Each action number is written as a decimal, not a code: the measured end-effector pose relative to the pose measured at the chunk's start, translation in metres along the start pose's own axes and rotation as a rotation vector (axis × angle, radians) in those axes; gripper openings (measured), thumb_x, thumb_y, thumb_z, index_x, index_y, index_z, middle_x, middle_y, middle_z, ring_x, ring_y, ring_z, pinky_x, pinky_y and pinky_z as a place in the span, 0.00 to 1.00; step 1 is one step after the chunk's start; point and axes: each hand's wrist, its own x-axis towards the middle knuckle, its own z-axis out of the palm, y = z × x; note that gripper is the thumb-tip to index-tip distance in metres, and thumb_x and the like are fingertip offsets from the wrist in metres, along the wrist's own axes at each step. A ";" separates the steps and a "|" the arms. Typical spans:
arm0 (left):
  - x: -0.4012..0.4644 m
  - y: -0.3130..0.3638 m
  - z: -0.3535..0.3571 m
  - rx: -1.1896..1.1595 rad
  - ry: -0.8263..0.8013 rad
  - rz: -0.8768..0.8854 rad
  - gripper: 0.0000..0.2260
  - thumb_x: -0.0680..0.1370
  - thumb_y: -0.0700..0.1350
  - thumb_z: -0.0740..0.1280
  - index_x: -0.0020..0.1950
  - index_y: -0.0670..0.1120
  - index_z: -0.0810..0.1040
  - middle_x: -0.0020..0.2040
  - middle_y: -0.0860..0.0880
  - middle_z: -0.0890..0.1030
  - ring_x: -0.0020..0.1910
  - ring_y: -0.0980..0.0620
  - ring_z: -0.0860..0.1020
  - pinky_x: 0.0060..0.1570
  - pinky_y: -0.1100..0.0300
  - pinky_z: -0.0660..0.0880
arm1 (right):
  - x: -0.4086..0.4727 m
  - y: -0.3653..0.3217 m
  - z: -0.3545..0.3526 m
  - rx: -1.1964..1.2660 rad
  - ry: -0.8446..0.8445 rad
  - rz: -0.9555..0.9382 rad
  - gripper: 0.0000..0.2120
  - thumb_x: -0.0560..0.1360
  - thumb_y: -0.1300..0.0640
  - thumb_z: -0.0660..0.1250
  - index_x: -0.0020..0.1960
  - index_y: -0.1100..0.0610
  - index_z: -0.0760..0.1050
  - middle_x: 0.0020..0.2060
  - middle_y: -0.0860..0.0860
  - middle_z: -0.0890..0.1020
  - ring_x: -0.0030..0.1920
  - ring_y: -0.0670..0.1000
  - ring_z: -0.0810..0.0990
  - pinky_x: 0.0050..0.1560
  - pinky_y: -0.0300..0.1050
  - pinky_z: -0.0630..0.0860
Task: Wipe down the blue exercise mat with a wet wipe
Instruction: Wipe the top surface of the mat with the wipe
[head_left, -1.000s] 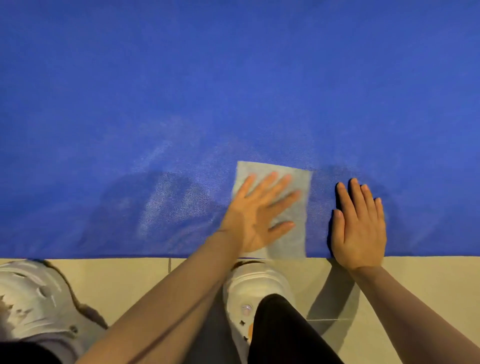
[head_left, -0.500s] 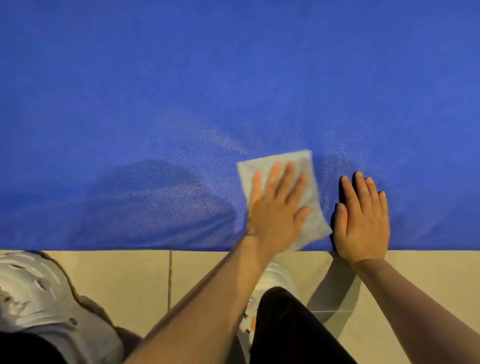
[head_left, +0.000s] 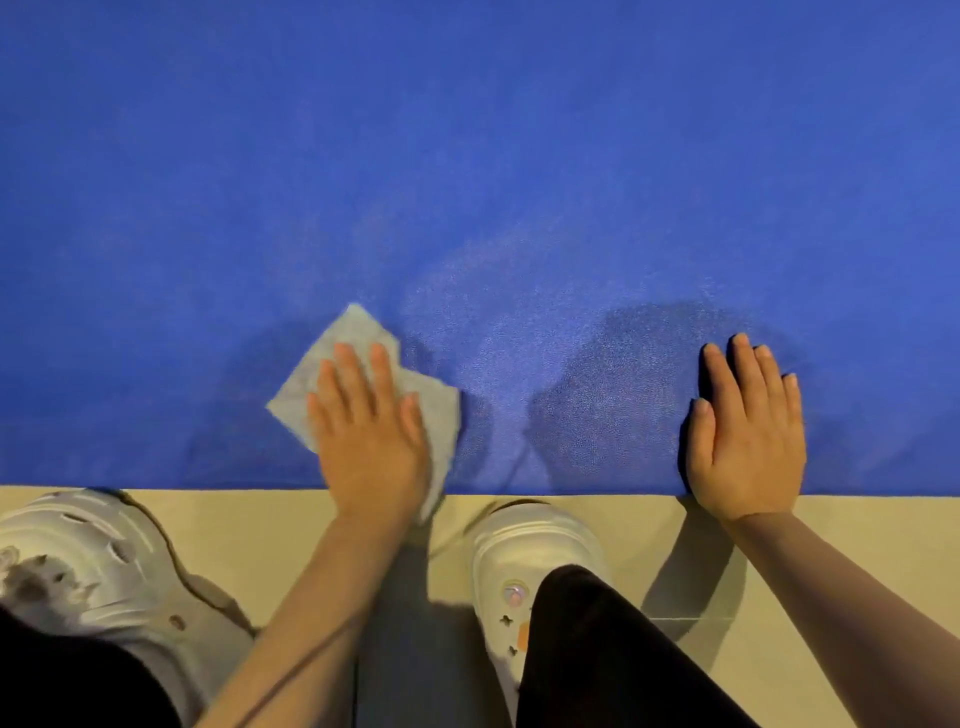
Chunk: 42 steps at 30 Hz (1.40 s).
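Your left hand (head_left: 371, 441) presses the thin grey wet wipe (head_left: 363, 384) flat, fingers straight, on the big blue foam mat (head_left: 467, 156). Your right hand (head_left: 748, 431), lower right, lies flat, probably steadying the mat.

From my feed: both forearms (head_left: 291, 613) bare, no sleeves. Black trousers (head_left: 597, 654), and chunky white clogs (head_left: 530, 545) with vent holes and little charms stuck on the right one.

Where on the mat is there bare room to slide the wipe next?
Bare mat spans everything beyond both hands, and the stretch between the left hand pressing the wet wipe and the flat right hand. The near edge is crowded: hands, with shoes just behind.
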 end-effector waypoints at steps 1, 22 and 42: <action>0.000 0.024 0.005 -0.010 -0.004 0.087 0.26 0.83 0.53 0.47 0.77 0.41 0.63 0.75 0.34 0.65 0.73 0.31 0.65 0.69 0.39 0.55 | 0.000 0.000 0.000 0.003 -0.004 0.004 0.25 0.81 0.50 0.49 0.75 0.58 0.65 0.74 0.59 0.66 0.75 0.60 0.61 0.75 0.58 0.53; -0.012 0.010 -0.009 -0.223 0.031 0.030 0.22 0.83 0.52 0.53 0.74 0.45 0.70 0.74 0.41 0.68 0.75 0.40 0.63 0.72 0.35 0.56 | 0.032 -0.143 0.026 0.027 -0.234 -0.394 0.29 0.79 0.48 0.51 0.72 0.65 0.67 0.72 0.63 0.68 0.73 0.63 0.65 0.72 0.63 0.63; -0.015 0.012 0.013 -0.072 0.219 0.101 0.23 0.81 0.51 0.53 0.71 0.44 0.73 0.73 0.40 0.70 0.74 0.40 0.65 0.72 0.42 0.56 | 0.010 -0.145 0.035 -0.025 -0.256 -0.632 0.27 0.80 0.46 0.51 0.75 0.56 0.65 0.75 0.55 0.66 0.75 0.57 0.63 0.73 0.57 0.56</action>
